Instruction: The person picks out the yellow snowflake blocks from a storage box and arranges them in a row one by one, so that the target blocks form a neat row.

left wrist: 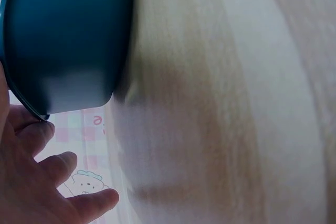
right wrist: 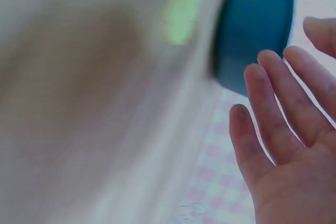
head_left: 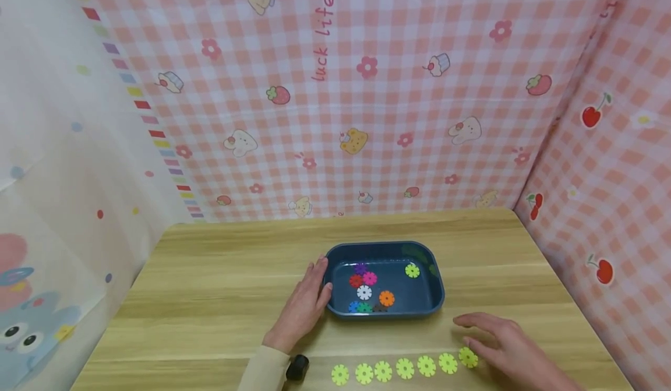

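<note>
My left hand rests against the left side of a dark blue tray, its thumb and fingertips touching the rim. In the left wrist view, several fingers spread apart beside the tray's outer wall. My right hand hovers with loosely bent fingers, holding nothing, over the right end of a row of yellow-green snowflake discs. Its thumb is close to the last disc; contact cannot be told. Inside the tray lie a yellow-green disc and a loose group including white and orange discs.
The row runs along the near part of the wooden table, from the leftmost disc to beneath my right hand. A black band device is on my left wrist. Pink checked cloth hangs behind the table, with more cloth at both sides.
</note>
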`<state>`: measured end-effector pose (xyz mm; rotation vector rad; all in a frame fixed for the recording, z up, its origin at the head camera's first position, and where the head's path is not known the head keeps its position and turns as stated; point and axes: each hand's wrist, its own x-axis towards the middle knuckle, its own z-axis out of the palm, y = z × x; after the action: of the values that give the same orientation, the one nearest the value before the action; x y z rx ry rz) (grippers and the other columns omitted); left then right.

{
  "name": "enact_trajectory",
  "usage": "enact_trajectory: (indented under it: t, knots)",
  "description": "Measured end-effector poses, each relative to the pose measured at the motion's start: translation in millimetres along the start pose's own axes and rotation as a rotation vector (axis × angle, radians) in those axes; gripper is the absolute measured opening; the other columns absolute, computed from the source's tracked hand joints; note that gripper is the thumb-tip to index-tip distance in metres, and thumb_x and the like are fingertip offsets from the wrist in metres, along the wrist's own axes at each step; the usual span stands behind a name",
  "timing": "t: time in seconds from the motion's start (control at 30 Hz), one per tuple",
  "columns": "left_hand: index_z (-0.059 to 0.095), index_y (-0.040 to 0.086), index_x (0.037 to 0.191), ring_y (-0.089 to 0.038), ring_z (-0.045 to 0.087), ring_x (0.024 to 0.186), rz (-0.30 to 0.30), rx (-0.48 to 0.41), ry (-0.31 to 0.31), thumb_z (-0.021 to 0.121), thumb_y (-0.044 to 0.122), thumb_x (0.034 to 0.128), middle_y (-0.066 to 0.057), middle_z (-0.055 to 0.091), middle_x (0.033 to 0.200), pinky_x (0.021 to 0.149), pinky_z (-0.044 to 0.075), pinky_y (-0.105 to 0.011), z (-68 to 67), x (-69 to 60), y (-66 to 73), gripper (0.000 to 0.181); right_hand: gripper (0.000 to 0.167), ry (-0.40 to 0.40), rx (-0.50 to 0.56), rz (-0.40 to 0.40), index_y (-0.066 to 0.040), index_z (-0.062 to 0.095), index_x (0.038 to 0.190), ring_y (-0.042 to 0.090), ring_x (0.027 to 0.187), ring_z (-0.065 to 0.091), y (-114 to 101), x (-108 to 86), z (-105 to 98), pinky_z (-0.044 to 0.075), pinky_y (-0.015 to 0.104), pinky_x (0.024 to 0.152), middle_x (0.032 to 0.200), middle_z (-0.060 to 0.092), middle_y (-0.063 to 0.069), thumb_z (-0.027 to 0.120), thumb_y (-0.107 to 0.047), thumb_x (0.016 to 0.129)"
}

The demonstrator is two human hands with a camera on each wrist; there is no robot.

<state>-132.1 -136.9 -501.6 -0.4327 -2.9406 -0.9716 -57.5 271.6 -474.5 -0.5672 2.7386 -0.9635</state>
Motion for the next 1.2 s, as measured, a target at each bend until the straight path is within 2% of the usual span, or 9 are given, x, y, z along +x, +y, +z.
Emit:
enact_trajectory:
  t: [0.17, 0.27, 0.4, 0.67, 1.0, 1.2]
  knots:
    - [0.031, 0.007, 0.163, -0.038, 0.025, 0.155, 0.000, 0.002, 0.003, 0.048, 0.030, 0.1112, -0.010, 0.028, 0.169, 0.116, 0.031, -0.065, 0.2, 0.0, -0.5, 0.059, 0.028, 0.277, -0.065, -0.079, -0.017, 0.076, 0.123, 0.014, 0.112, 0.069, -22, 15.3, -1, 0.059, 0.035, 0.091, 0.120, 0.074, -0.007, 0.076, -0.019, 0.095]
    - [0.031, 0.007, 0.163, -0.038, 0.026, 0.155, 0.002, 0.005, 0.005, 0.048, 0.030, 0.1113, -0.010, 0.028, 0.169, 0.117, 0.031, -0.065, -1.0, 0.3, -0.1, 0.059, 0.030, 0.337, -0.073, -0.103, -0.018, 0.075, 0.125, 0.021, 0.113, 0.070, -33, 28.6, 0, 0.059, 0.043, 0.091, 0.122, 0.074, -0.004, 0.076, -0.018, 0.095]
    - [0.031, 0.006, 0.163, -0.038, 0.026, 0.155, 0.003, 0.008, 0.003, 0.048, 0.029, 0.1111, -0.010, 0.028, 0.169, 0.116, 0.031, -0.065, -1.7, 0.1, 0.4, 0.059, 0.033, 0.320, -0.062, -0.103, -0.017, 0.072, 0.130, 0.029, 0.118, 0.068, -43, 47.1, 5, 0.056, 0.053, 0.095, 0.128, 0.072, 0.002, 0.073, -0.025, 0.098]
    - [0.031, 0.006, 0.163, -0.038, 0.026, 0.154, 0.005, 0.009, 0.002, 0.049, 0.029, 0.1104, -0.010, 0.028, 0.169, 0.116, 0.032, -0.064, -1.3, 0.3, 0.4, 0.060, 0.044, 0.211, -0.039, -0.043, -0.012, 0.068, 0.135, 0.036, 0.129, 0.060, -52, 83.3, 14, 0.048, 0.059, 0.105, 0.136, 0.067, 0.010, 0.067, -0.039, 0.101]
    - [0.032, 0.006, 0.163, -0.038, 0.026, 0.154, -0.002, -0.001, 0.001, 0.049, 0.029, 0.1106, -0.010, 0.029, 0.169, 0.117, 0.032, -0.065, -0.4, 1.0, -1.2, 0.060, 0.046, 0.118, -0.065, -0.055, -0.002, 0.062, 0.139, 0.039, 0.131, 0.057, -57, 118.2, 21, 0.048, 0.058, 0.106, 0.141, 0.061, 0.018, 0.069, -0.027, 0.102]
    - [0.031, 0.006, 0.163, -0.038, 0.026, 0.154, -0.003, 0.000, -0.003, 0.049, 0.029, 0.1109, -0.010, 0.029, 0.169, 0.117, 0.031, -0.064, -0.5, 1.2, -0.8, 0.060, 0.047, 0.094, -0.104, -0.055, 0.001, 0.061, 0.139, 0.040, 0.133, 0.055, -58, 133.1, 29, 0.045, 0.057, 0.109, 0.144, 0.058, 0.022, 0.070, -0.023, 0.100]
